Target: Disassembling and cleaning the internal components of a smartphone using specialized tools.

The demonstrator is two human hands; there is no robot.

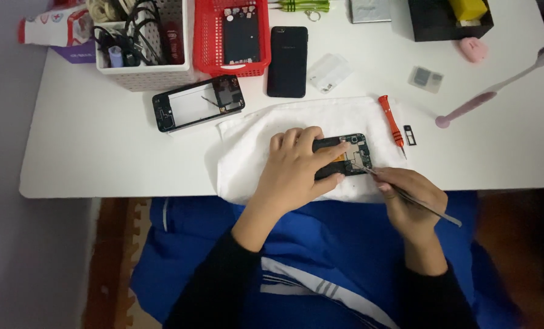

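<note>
The opened smartphone [347, 156] lies back-side up on a white towel [254, 140] at the near edge of the white bench [89, 146], directly under both hands. The left hand [296, 167] lies flat over the phone's left half, fingers spread along its top edge and thumb pressing its near edge, pinning it to the towel. Only the phone's right end shows, with bare circuit board and camera module, just beyond the left fingertips.

The right hand [409, 198] sits just right of and nearer than the phone, fingers closed around metal tweezers [406, 195]. The tweezer tips touch the exposed board at the phone's right end; the handle runs back past the wrist.

Just beyond the right hand, a red-handled screwdriver [392, 123] lies on the towel's right edge, with a small black SIM tray [409, 134] beside it on the bench. Beyond the left hand lie a phone frame with its inner plate showing [197, 102] and a black phone back cover [287, 61]. Further off stand a red basket [206, 36] holding another phone part and a white basket of cables [139, 42]. Far right of the right hand lies a pink-handled brush [497, 88].
</note>
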